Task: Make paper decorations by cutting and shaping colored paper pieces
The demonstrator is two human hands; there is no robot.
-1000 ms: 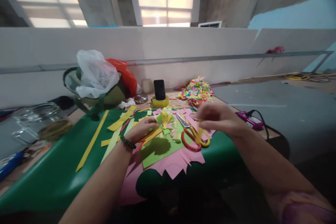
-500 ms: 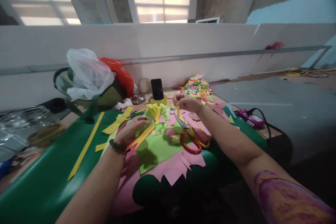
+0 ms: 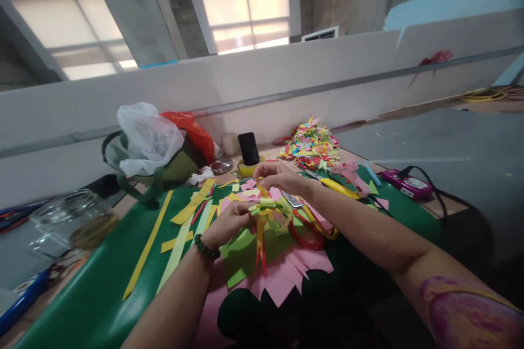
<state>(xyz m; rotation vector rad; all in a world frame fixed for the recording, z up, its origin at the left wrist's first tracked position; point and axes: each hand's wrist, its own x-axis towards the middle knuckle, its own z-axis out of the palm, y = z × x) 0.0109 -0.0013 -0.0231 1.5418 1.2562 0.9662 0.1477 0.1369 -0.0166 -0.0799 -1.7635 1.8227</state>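
My left hand [image 3: 231,224] has its fingers closed on a paper flower [image 3: 268,208] with green and yellow petals. Yellow and red strips hang down from the flower. Just above it, my right hand [image 3: 278,177] pinches a small yellow strip [image 3: 263,191] between thumb and fingers. Under my right forearm lie scissors [image 3: 307,235] with red and yellow handles, their blades partly hidden. Beneath both hands are a light green sheet [image 3: 237,267] and pink paper [image 3: 286,278] with a jagged cut edge.
Yellow strips [image 3: 149,245] lie on the green mat [image 3: 102,283] at left. A phone [image 3: 249,148] stands behind my hands, near a pile of paper flowers [image 3: 311,142]. At right are a pink glue gun [image 3: 352,175] and a purple power strip [image 3: 407,182]. A bag [image 3: 172,166] sits at back left.
The paper flower in my left hand has turned, its strips now hanging down instead of pointing toward my wrist. My right hand has brought the yellow strip closer to the flower. The view has tilted.
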